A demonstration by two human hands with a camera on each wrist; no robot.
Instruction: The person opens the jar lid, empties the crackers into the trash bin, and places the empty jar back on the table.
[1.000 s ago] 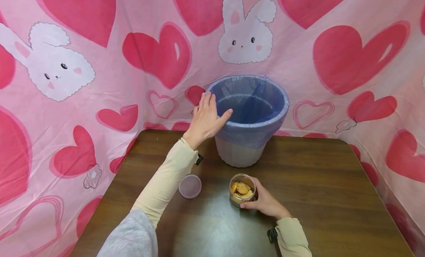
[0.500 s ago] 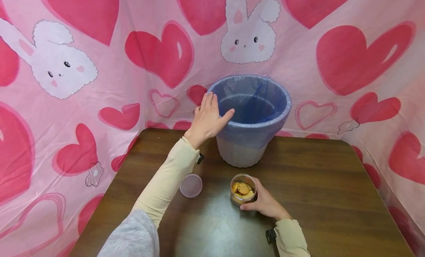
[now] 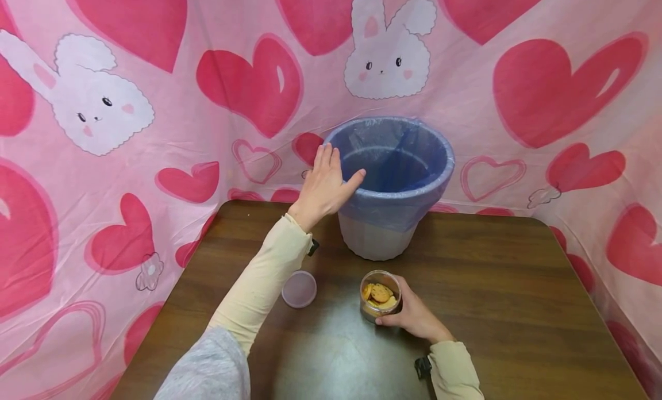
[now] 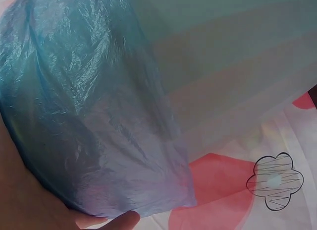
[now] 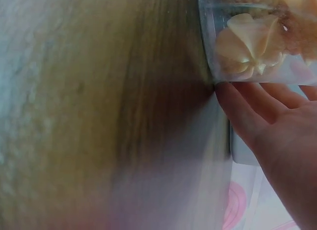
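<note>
The left arm's cream sleeve (image 3: 258,291), its grey upper part cut off by the lower edge, slants toward one o'clock over the brown table (image 3: 496,279). Just beside it lies a round pinkish lid (image 3: 299,289), at nine o'clock from the jar. The left hand (image 3: 326,184), fingers straight and thumb spread wide, rests at the rim of the bin (image 3: 376,239) near nine o'clock; its palm is hidden, and the left wrist view crops most of it. The bin's blue liner (image 3: 405,207) covers the rim, leaving the dark bottom hard to make out. Toward six o'clock from the bin, the clear jar (image 3: 370,314) stands upright on the table, holding biscuits (image 3: 381,293), the lower ones indistinct. At four o'clock, the right hand (image 3: 416,317) grips the jar, fingers partly hidden behind it; the right wrist view truncates both.
</note>
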